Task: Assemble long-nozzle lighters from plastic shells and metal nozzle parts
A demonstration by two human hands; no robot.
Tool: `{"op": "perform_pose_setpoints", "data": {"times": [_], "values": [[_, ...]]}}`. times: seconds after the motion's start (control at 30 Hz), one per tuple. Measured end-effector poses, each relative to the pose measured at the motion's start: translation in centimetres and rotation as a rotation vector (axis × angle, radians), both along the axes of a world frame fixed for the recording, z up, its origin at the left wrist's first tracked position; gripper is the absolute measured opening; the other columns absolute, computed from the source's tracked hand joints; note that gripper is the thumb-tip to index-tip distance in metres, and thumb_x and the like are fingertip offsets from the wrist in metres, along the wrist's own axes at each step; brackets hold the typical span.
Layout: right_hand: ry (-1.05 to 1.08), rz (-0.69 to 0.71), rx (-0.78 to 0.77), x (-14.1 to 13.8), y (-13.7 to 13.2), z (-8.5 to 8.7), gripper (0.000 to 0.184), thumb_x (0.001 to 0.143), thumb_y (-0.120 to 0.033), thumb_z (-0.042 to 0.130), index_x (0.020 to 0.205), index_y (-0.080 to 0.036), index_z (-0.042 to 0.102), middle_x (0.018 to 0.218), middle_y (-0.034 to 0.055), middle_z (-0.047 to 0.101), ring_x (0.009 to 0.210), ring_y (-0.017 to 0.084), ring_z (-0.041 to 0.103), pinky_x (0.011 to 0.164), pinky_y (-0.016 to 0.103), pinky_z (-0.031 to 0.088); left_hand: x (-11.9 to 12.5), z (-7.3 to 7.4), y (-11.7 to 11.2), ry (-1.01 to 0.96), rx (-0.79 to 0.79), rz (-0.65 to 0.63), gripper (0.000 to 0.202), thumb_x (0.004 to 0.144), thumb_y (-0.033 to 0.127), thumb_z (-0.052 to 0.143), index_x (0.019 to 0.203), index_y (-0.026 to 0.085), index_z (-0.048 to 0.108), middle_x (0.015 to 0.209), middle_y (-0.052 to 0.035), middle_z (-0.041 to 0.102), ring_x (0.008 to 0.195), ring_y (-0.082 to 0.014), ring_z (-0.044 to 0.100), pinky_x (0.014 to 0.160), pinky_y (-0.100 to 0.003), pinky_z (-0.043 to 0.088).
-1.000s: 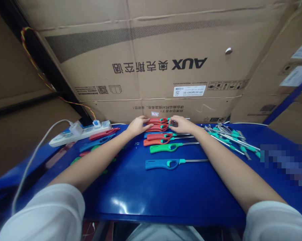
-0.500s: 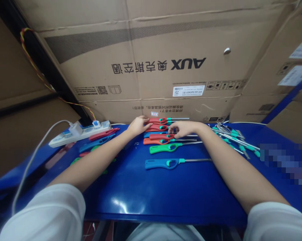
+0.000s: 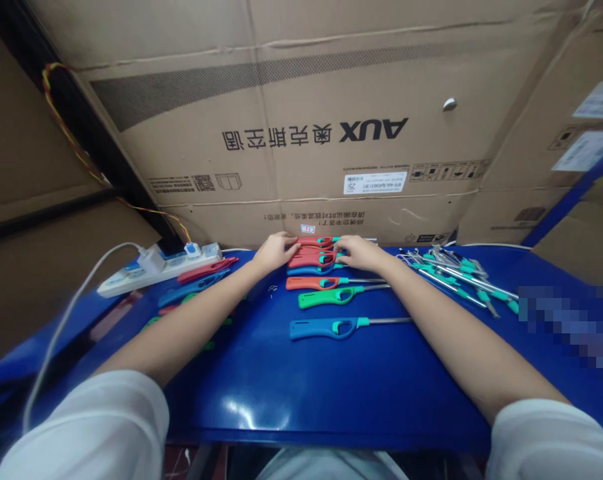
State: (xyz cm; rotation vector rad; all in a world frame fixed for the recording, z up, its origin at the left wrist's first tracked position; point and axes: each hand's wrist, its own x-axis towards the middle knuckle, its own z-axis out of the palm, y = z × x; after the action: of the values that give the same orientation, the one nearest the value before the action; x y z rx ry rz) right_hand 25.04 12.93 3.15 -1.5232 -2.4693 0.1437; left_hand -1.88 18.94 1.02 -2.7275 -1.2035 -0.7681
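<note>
Both my hands rest at the far edge of the blue table (image 3: 331,387), on either side of a stack of red lighters (image 3: 312,256) with long metal noses. My left hand (image 3: 276,251) presses curled fingers against the handle ends. On the trigger side my right hand (image 3: 357,252) closes its fingers on the stack. Closer to me lie an orange-red lighter (image 3: 312,283), a green lighter (image 3: 331,296) and a blue lighter (image 3: 326,327), each apart from the others and pointing right.
A white power strip (image 3: 156,265) with a cable sits at the left, next to loose red and blue handle shells (image 3: 201,272). A pile of metal nose tubes with teal ends (image 3: 456,273) lies at the right. Large cardboard boxes (image 3: 331,133) stand right behind the table.
My right hand dropped to a red lighter in the row, then carried it back onto the stack. The row now has one red lighter fewer. My left hand stayed put.
</note>
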Motion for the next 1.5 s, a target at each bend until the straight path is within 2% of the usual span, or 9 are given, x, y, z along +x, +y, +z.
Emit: {"op": "perform_pose_setpoints", "data": {"times": [0.17, 0.3, 0.5, 0.6, 0.77, 0.93, 1.07, 1.2, 1.5], "values": [[0.009, -0.044, 0.063, -0.1, 0.5, -1.0, 0.011, 0.09, -0.026, 0.068, 0.097, -0.018, 0.069, 0.105, 0.0111, 0.071, 0.099, 0.024, 0.065, 0.081, 0.029, 0.044, -0.2, 0.5, -1.1, 0.012, 0.045, 0.005, 0.043, 0.104, 0.038, 0.039, 0.116, 0.018, 0.075, 0.118, -0.0098, 0.073, 0.107, -0.0248, 0.068, 0.093, -0.037, 0.056], [0.014, -0.092, 0.076, -0.2, 0.7, -1.3, 0.011, 0.092, -0.027, 0.066, 0.091, -0.017, 0.068, 0.101, 0.0122, 0.069, 0.097, 0.025, 0.064, 0.081, 0.031, 0.045, -0.2, 0.6, -1.9, 0.07, 0.096, -0.083, 0.044, 0.1, 0.049, 0.049, 0.124, 0.02, 0.071, 0.129, -0.0093, 0.068, 0.121, -0.0273, 0.06, 0.1, -0.04, 0.052], [0.044, -0.116, 0.055, -0.3, 0.0, 0.1, 0.021, 0.09, -0.023, 0.064, 0.109, -0.015, 0.061, 0.119, 0.0151, 0.06, 0.104, 0.024, 0.061, 0.086, 0.032, 0.046, -0.2, -0.1, -1.4, 0.139, 0.111, -0.155, 0.035, 0.1, 0.04, 0.054, 0.124, 0.023, 0.071, 0.121, -0.0091, 0.071, 0.112, -0.0244, 0.063, 0.094, -0.037, 0.054], [0.027, -0.043, -0.069, -0.3, -1.0, 1.8, 0.025, 0.087, -0.027, 0.066, 0.11, -0.019, 0.061, 0.117, 0.0112, 0.062, 0.104, 0.024, 0.061, 0.086, 0.031, 0.047, -0.2, -0.3, -1.3, 0.145, 0.109, -0.145, 0.036, 0.101, 0.04, 0.05, 0.125, 0.023, 0.071, 0.121, -0.0097, 0.071, 0.11, -0.024, 0.064, 0.092, -0.036, 0.055], [-0.095, 0.059, -0.515, -0.6, -2.7, 3.4, 0.039, 0.064, -0.027, 0.084, 0.098, -0.022, 0.065, 0.093, 0.0015, 0.068, 0.067, 0.016, 0.064, 0.06, 0.028, 0.05, -0.3, -0.3, -1.6, 0.155, 0.08, -0.151, 0.039, 0.1, 0.042, 0.051, 0.129, 0.022, 0.069, 0.123, -0.0107, 0.07, 0.111, -0.0249, 0.065, 0.095, -0.038, 0.054], [-0.105, 0.008, -0.624, -1.1, -3.2, 3.3, 0.041, 0.072, -0.019, 0.073, 0.11, -0.02, 0.057, 0.105, 0.0053, 0.068, 0.062, 0.013, 0.064, 0.056, 0.027, 0.052, -0.4, -0.4, -1.4, 0.139, 0.044, -0.168, 0.039, 0.102, 0.039, 0.049, 0.131, 0.02, 0.068, 0.122, -0.0112, 0.07, 0.108, -0.0232, 0.068, 0.095, -0.035, 0.054], [-0.114, -0.005, -0.592, -1.2, -2.9, 3.0, 0.03, 0.078, -0.017, 0.066, 0.107, -0.02, 0.059, 0.097, 0.0033, 0.069, 0.063, 0.013, 0.064, 0.057, 0.026, 0.05, -0.4, -0.4, -1.4, 0.116, 0.025, -0.178, 0.039, 0.101, 0.04, 0.051, 0.129, 0.019, 0.068, 0.121, -0.0115, 0.07, 0.107, -0.0231, 0.068, 0.094, -0.035, 0.055], [-0.148, 0.021, -0.466, -1.1, -2.4, 2.5, 0.01, 0.08, -0.021, 0.068, 0.088, -0.019, 0.062, 0.085, 0.0042, 0.068, 0.067, 0.016, 0.062, 0.06, 0.028, 0.044, -0.5, -0.4, -1.3, 0.091, 0.005, -0.191, 0.041, 0.099, 0.04, 0.055, 0.131, 0.018, 0.068, 0.119, -0.0125, 0.07, 0.106, -0.0241, 0.069, 0.095, -0.037, 0.055], [-0.083, 0.037, -0.228, 0.1, -1.2, 1.4, 0.009, 0.085, -0.027, 0.065, 0.09, -0.019, 0.065, 0.093, 0.0073, 0.072, 0.079, 0.02, 0.062, 0.064, 0.027, 0.038, -0.4, -0.2, -1.2, 0.021, -0.053, -0.192, 0.041, 0.099, 0.041, 0.055, 0.128, 0.016, 0.07, 0.115, -0.013, 0.072, 0.103, -0.0228, 0.07, 0.095, -0.036, 0.056]]}}
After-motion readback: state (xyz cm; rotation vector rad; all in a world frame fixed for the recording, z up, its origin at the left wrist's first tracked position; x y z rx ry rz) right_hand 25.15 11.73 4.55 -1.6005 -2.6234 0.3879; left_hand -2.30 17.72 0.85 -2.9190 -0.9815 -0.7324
